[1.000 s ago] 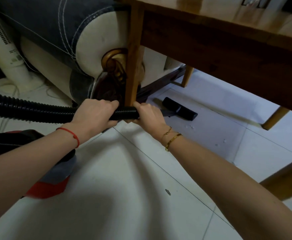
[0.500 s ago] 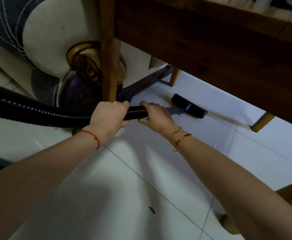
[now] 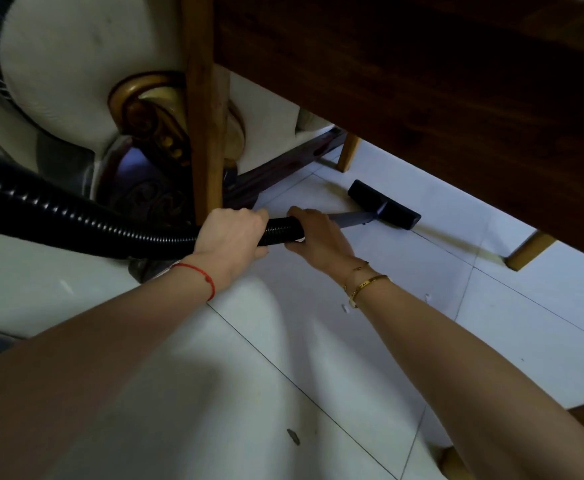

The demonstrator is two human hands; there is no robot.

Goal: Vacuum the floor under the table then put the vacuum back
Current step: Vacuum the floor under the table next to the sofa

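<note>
hose (image 3: 75, 216): running off the left edge, vacuum body lying out of view
surface (image 3: 422, 81): top getting cut off above
floor specks (image 3: 345, 308): staying too small to identify

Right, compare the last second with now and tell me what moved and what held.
The floor head has been pushed further under the table, away from the near table leg and toward the far legs. The view dropped closer; the red vacuum body has left the frame. Unchanged: left hand and right hand still grip the hose, nothing released.
</note>
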